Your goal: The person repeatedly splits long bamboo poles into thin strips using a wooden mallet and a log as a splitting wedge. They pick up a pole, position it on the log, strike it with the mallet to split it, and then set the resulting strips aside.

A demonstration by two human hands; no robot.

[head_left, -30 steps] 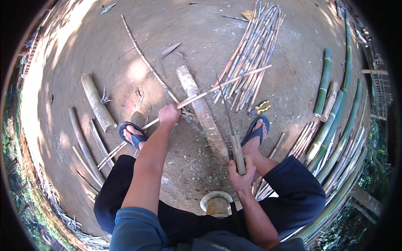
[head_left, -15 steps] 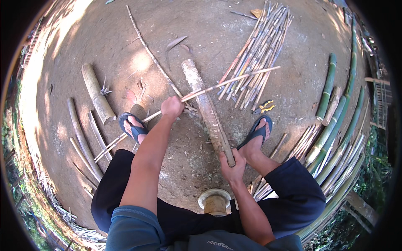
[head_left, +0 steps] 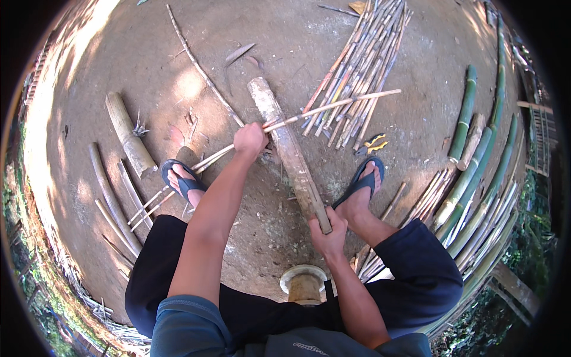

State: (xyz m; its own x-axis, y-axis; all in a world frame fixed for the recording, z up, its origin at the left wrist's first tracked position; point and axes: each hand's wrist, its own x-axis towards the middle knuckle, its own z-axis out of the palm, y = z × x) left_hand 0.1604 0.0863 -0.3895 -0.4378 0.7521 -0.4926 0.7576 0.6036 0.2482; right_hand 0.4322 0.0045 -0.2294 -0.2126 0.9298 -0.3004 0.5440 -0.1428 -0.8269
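My left hand is closed round two thin bamboo sticks. They slant from beside my left knee up to the right, and their near-left ends stand slightly apart. Beyond that hand, the sticks cross over a wooden club with pale, rough bark, thick at its far end and slimmer toward me. My right hand is wrapped round the club's narrow near end, between my feet. The right tips of the sticks reach over a pile of cut bamboo sticks on the ground.
Yellow-handled pruning shears lie near my right foot. Green bamboo poles and a bundle of thin sticks lie at the right. A thick bamboo piece and a long stick are at the left. A round-topped post stands before me.
My left hand has shifted slightly right, closer to the club, with the sticks. The sticks' near-left ends have spread further apart. My right hand keeps its grip. The whole view has shifted a little.
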